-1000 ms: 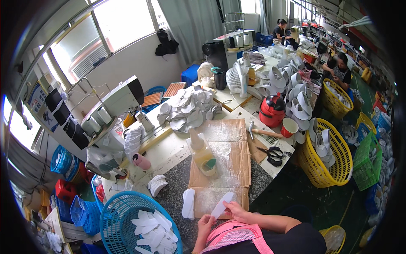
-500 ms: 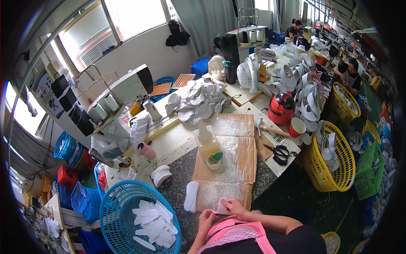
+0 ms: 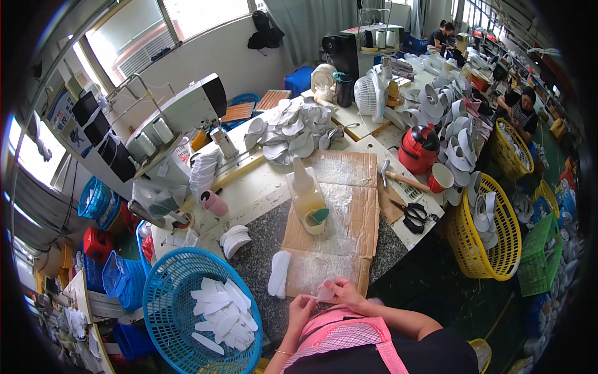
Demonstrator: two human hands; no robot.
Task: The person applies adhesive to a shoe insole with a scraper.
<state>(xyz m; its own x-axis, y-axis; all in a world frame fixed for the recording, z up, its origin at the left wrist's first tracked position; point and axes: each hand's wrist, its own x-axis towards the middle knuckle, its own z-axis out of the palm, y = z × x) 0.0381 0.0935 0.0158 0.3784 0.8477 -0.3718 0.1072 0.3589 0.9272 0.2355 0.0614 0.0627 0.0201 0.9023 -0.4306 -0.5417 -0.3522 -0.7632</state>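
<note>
Close to my body, at the front edge of the cardboard sheet (image 3: 339,218), both hands pinch one small white flat piece (image 3: 323,293). My left hand (image 3: 303,306) is closed on its lower left end. My right hand (image 3: 344,292) grips the upper right part, and the fingers hide much of it. Left of the cardboard lies a short stack of long white pieces with rounded ends (image 3: 279,274). A blue basket (image 3: 163,293) at the lower left holds many loose white pieces (image 3: 225,313). On the cardboard stands a translucent bottle (image 3: 303,193) with yellowish liquid, beside a small cup with a green tool (image 3: 319,216).
Black scissors (image 3: 414,216), a hammer (image 3: 405,179), a red pot (image 3: 418,149) and a red cup (image 3: 440,178) lie to the right. A heap of grey-white pieces (image 3: 293,131) covers the back. A yellow basket (image 3: 507,234) stands at the right, a pink bottle (image 3: 213,203) at the left.
The view has shifted slightly, so the table and basket sit a little higher. Both hands still hold the white piece near my body, with only a small shift of the fingers.
</note>
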